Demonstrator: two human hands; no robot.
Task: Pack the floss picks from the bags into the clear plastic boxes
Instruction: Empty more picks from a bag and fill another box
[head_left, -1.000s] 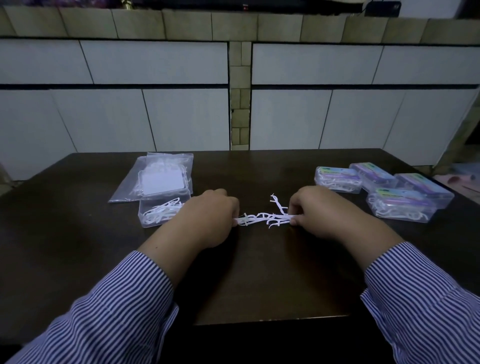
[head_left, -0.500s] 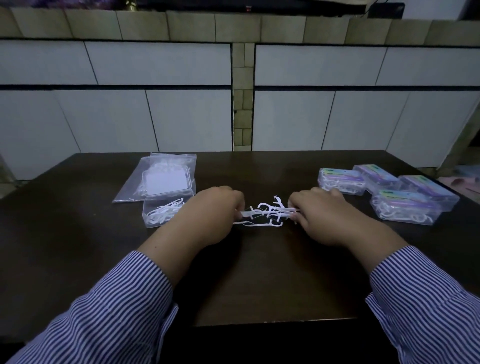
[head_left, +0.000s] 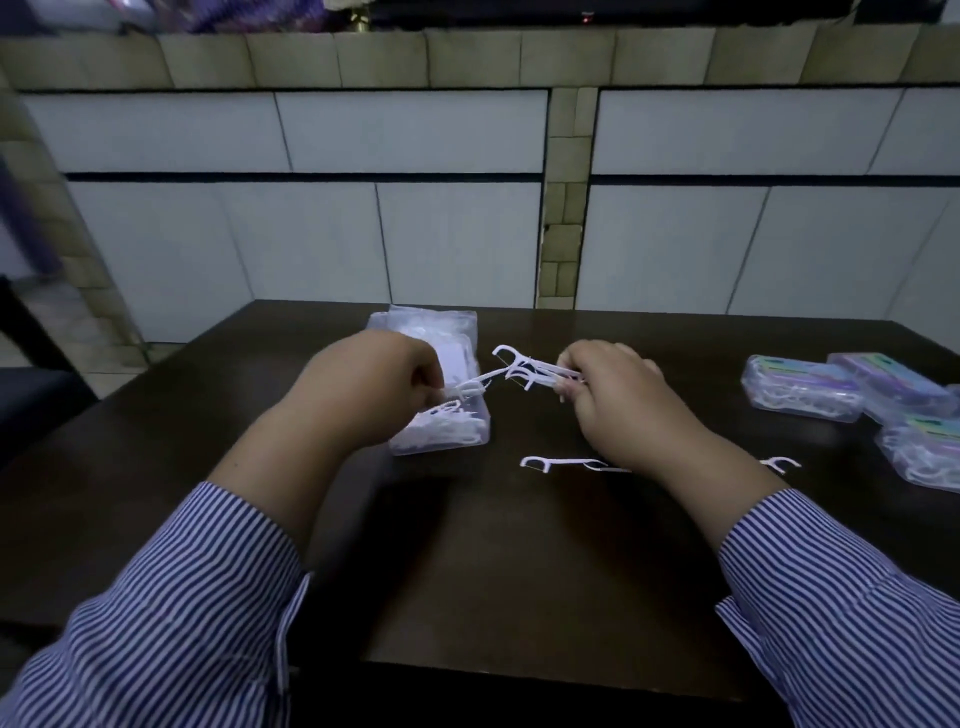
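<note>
Right hand (head_left: 613, 400): fingers curled, pinching a small bunch of floss picks (head_left: 530, 371) by the handles, heads fanned toward the open box (head_left: 441, 426). Likely squaring them up so they go in flat. Left hand (head_left: 374, 395): fingers curled over the box's near right corner, pinching the bunch's far end and guiding it in. The box already holds loose picks. Bag (head_left: 426, 327) lies just behind the box. Stray pick (head_left: 550, 462) on the table (head_left: 519, 571) right of the box, below the right hand; another (head_left: 779, 462) further right. Filled boxes (head_left: 800, 395) well right of the open box.
</note>
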